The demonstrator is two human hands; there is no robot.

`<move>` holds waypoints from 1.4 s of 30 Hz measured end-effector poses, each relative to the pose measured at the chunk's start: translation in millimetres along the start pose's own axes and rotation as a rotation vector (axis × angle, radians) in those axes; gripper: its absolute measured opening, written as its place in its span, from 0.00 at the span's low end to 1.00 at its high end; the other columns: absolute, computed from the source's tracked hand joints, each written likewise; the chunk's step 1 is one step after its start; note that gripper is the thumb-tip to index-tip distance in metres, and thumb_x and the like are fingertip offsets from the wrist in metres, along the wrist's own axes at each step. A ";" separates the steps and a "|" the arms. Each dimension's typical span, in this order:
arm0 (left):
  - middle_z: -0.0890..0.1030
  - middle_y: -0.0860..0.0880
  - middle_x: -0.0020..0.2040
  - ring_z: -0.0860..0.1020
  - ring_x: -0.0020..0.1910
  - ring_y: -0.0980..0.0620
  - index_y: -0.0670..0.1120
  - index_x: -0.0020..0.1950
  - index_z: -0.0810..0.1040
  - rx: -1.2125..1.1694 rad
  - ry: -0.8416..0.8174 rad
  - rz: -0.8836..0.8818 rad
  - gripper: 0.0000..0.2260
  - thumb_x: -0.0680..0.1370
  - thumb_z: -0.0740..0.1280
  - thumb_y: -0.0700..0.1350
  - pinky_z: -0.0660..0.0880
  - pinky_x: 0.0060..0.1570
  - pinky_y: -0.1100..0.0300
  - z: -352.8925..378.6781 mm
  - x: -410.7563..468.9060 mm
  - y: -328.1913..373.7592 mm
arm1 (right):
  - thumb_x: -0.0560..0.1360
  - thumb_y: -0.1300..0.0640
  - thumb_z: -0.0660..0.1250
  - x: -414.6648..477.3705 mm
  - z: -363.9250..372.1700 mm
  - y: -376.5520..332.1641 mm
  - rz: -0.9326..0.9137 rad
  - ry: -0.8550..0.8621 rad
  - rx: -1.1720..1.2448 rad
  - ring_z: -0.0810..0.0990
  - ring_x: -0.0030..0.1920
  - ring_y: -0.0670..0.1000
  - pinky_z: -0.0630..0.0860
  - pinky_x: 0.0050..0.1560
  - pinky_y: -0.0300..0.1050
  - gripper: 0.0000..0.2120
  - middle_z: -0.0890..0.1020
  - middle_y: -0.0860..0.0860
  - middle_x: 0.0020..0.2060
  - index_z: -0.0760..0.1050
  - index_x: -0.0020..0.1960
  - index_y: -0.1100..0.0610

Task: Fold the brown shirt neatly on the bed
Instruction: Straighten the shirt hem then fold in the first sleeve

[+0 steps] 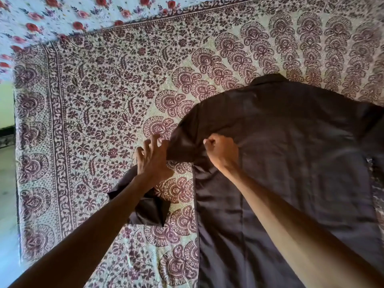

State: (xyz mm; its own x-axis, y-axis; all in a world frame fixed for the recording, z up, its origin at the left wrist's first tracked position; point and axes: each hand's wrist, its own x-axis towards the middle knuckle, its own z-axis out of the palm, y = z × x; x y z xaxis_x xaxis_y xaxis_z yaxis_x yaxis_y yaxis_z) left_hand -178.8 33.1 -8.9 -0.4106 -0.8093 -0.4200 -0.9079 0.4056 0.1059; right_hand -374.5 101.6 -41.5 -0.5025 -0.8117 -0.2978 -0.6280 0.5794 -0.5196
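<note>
The brown shirt point(295, 154) lies back side up on the patterned bed cover point(99, 113), collar at the far end. Its left sleeve point(182, 146) is bunched and lifted near the shoulder, and the sleeve's cuff end trails down to the lower left under my left forearm. My right hand point(222, 152) is closed in a fist, pinching the fabric at the sleeve's armpit seam. My left hand point(153, 159) has its fingers spread and touches the outer edge of the sleeve, without a clear grip on it.
A white sheet with red flowers point(62, 15) lies beyond the cover at the far left. The bed's left edge point(15, 142) drops to a pale floor. The shirt's right side runs out of the frame.
</note>
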 end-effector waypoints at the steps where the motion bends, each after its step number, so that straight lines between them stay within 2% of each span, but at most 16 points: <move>1: 0.58 0.46 0.71 0.61 0.68 0.42 0.50 0.66 0.66 -0.089 -0.004 0.005 0.33 0.63 0.73 0.50 0.61 0.67 0.41 -3.3 5.7 6.2 | 0.76 0.51 0.64 7.5 -5.8 -1.2 -0.072 0.127 -0.037 0.80 0.47 0.58 0.72 0.42 0.47 0.07 0.82 0.52 0.42 0.78 0.44 0.53; 2: 0.59 0.47 0.70 0.61 0.68 0.42 0.49 0.65 0.69 -0.188 0.029 -0.010 0.30 0.64 0.71 0.54 0.61 0.67 0.42 -7.1 13.8 13.6 | 0.75 0.53 0.65 15.0 -10.6 -1.7 -0.158 0.233 -0.079 0.78 0.49 0.57 0.73 0.44 0.48 0.05 0.81 0.52 0.45 0.78 0.46 0.52; 4: 0.66 0.46 0.67 0.66 0.65 0.44 0.49 0.62 0.71 -0.404 0.125 -0.069 0.24 0.69 0.67 0.56 0.65 0.63 0.46 -17.3 39.6 30.7 | 0.73 0.53 0.66 33.3 -11.0 3.4 -0.266 0.284 -0.229 0.75 0.57 0.58 0.75 0.53 0.55 0.12 0.79 0.53 0.54 0.77 0.56 0.53; 6: 0.72 0.44 0.63 0.71 0.61 0.44 0.47 0.63 0.70 -0.582 0.129 -0.133 0.21 0.74 0.66 0.54 0.68 0.55 0.52 -25.5 69.8 46.6 | 0.75 0.47 0.65 51.4 -7.7 10.7 -0.289 0.162 -0.397 0.68 0.69 0.60 0.69 0.64 0.61 0.21 0.72 0.55 0.68 0.73 0.66 0.52; 9: 0.75 0.41 0.61 0.74 0.60 0.41 0.46 0.64 0.71 -0.475 0.052 -0.143 0.20 0.76 0.66 0.55 0.71 0.53 0.51 -27.6 104.4 65.5 | 0.78 0.41 0.57 73.0 -6.2 19.6 -0.303 -0.039 -0.495 0.54 0.76 0.60 0.53 0.72 0.66 0.27 0.58 0.54 0.77 0.61 0.75 0.48; 12: 0.79 0.42 0.56 0.79 0.52 0.43 0.46 0.60 0.76 -0.420 0.101 -0.189 0.11 0.79 0.64 0.47 0.70 0.42 0.56 -27.7 116.8 77.9 | 0.80 0.39 0.52 88.0 -7.4 24.3 -0.328 -0.158 -0.455 0.46 0.78 0.59 0.47 0.73 0.66 0.29 0.49 0.51 0.79 0.51 0.78 0.46; 15: 0.81 0.43 0.51 0.74 0.40 0.50 0.45 0.58 0.78 -0.500 0.210 -0.283 0.09 0.80 0.62 0.42 0.67 0.38 0.59 -23.6 118.3 76.2 | 0.80 0.38 0.50 95.1 -7.5 24.7 -0.377 -0.155 -0.444 0.44 0.78 0.59 0.44 0.73 0.66 0.30 0.48 0.50 0.79 0.50 0.78 0.46; 20: 0.81 0.40 0.49 0.80 0.46 0.42 0.44 0.56 0.78 -0.541 0.170 -0.247 0.09 0.80 0.63 0.47 0.71 0.40 0.55 -8.2 123.0 52.5 | 0.77 0.32 0.47 95.4 0.2 35.2 -0.427 -0.055 -0.537 0.44 0.78 0.59 0.43 0.73 0.69 0.34 0.47 0.51 0.79 0.48 0.78 0.45; 26: 0.81 0.46 0.45 0.78 0.41 0.47 0.49 0.52 0.79 -0.532 0.227 -0.176 0.12 0.79 0.63 0.56 0.71 0.39 0.57 -13.8 124.3 33.7 | 0.75 0.30 0.46 92.0 5.4 33.8 -0.394 -0.015 -0.549 0.45 0.78 0.58 0.44 0.72 0.70 0.35 0.47 0.50 0.79 0.49 0.78 0.44; 28: 0.82 0.43 0.46 0.80 0.46 0.43 0.46 0.51 0.80 -0.510 0.093 -0.117 0.14 0.79 0.62 0.55 0.74 0.44 0.55 -18.1 119.7 25.4 | 0.76 0.31 0.49 90.3 3.5 26.0 -0.359 -0.023 -0.569 0.45 0.78 0.60 0.41 0.71 0.71 0.35 0.49 0.52 0.79 0.50 0.78 0.45; 30: 0.82 0.39 0.51 0.80 0.52 0.41 0.42 0.55 0.80 -0.375 -0.184 -0.031 0.14 0.80 0.62 0.50 0.74 0.49 0.54 -23.6 111.3 15.0 | 0.76 0.36 0.58 84.0 1.6 7.7 -0.298 -0.009 -0.610 0.50 0.77 0.64 0.40 0.70 0.71 0.34 0.55 0.56 0.78 0.55 0.77 0.49; 32: 0.82 0.39 0.55 0.79 0.55 0.41 0.42 0.60 0.79 -0.327 -0.418 0.020 0.12 0.79 0.65 0.42 0.75 0.55 0.53 -26.0 102.5 1.3 | 0.72 0.46 0.68 68.0 4.1 -17.3 -0.268 0.027 -0.621 0.65 0.70 0.64 0.56 0.69 0.68 0.31 0.67 0.59 0.71 0.65 0.72 0.53; 33: 0.82 0.40 0.54 0.80 0.54 0.41 0.43 0.60 0.79 -0.358 -0.493 0.027 0.12 0.77 0.67 0.40 0.76 0.57 0.52 -27.7 98.0 -6.9 | 0.69 0.51 0.71 59.7 8.0 -28.3 -0.275 0.044 -0.606 0.71 0.64 0.62 0.66 0.62 0.64 0.28 0.72 0.58 0.65 0.69 0.68 0.54; 35: 0.81 0.46 0.51 0.80 0.50 0.46 0.48 0.58 0.78 -0.360 -0.611 0.046 0.13 0.74 0.70 0.40 0.79 0.52 0.51 -30.4 92.6 -24.9 | 0.68 0.55 0.73 47.1 17.1 -41.7 -0.268 0.037 -0.528 0.73 0.58 0.60 0.72 0.52 0.58 0.25 0.74 0.56 0.59 0.71 0.63 0.54; 38: 0.78 0.50 0.44 0.76 0.39 0.54 0.52 0.58 0.76 -0.264 -0.855 0.004 0.12 0.77 0.66 0.39 0.75 0.33 0.65 -34.5 83.7 -41.0 | 0.67 0.53 0.74 44.2 21.7 -49.2 -0.199 -0.006 -0.472 0.70 0.60 0.61 0.74 0.50 0.59 0.29 0.70 0.56 0.61 0.68 0.66 0.54; 42: 0.80 0.48 0.46 0.74 0.35 0.57 0.49 0.58 0.76 -0.149 -1.043 0.024 0.10 0.77 0.68 0.42 0.69 0.28 0.69 -27.8 61.2 -54.8 | 0.68 0.52 0.75 49.3 14.8 -59.4 -0.138 -0.097 -0.469 0.67 0.62 0.63 0.74 0.52 0.62 0.32 0.67 0.58 0.64 0.65 0.67 0.54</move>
State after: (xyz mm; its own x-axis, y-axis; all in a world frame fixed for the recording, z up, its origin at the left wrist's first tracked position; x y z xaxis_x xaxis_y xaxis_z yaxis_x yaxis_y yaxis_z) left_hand -156.6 -50.4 -15.3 -0.2167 -0.0067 -0.9762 -0.9307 0.3034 0.2045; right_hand -353.1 26.0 -37.2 -0.3519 -0.8735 -0.3365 -0.8958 0.4185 -0.1497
